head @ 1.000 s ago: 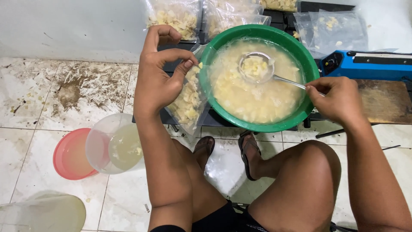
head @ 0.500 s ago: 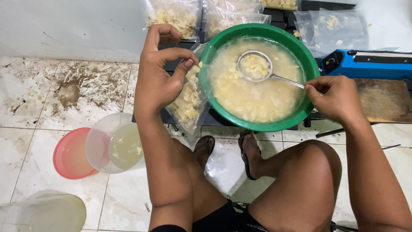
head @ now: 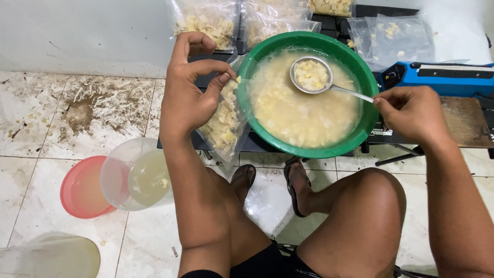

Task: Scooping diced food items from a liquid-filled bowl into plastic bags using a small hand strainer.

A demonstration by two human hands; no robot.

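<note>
The right hand (head: 411, 116) pinches the end of a metal ladle (head: 311, 76), fingers closed on the handle, its round bowl heaped with pale yellow chunks and held just above the liquid in the green basin (head: 366, 85). The left hand (head: 188, 100) grips the mouth of a clear plastic bag (head: 224, 121) between thumb and fingertips, the other fingers curled loosely; the bag hangs against the basin's left rim, already well filled with the same chunks. For a clean transfer, I'd say the ladle wants a brief pause to drain and stay level, while the bag's mouth should be held wide and close to the rim so nothing drops on the tiled floor (head: 62, 113). The basin itself is brimming with cloudy, yellowish liquid and more chunks. Beyond it lie filled bags (head: 206, 20) of the same pieces, beside a blue sealing machine (head: 437, 77). Down left, a clear tub (head: 136, 175) holds a little murky liquid, touching a pink lid (head: 80, 188).
</note>
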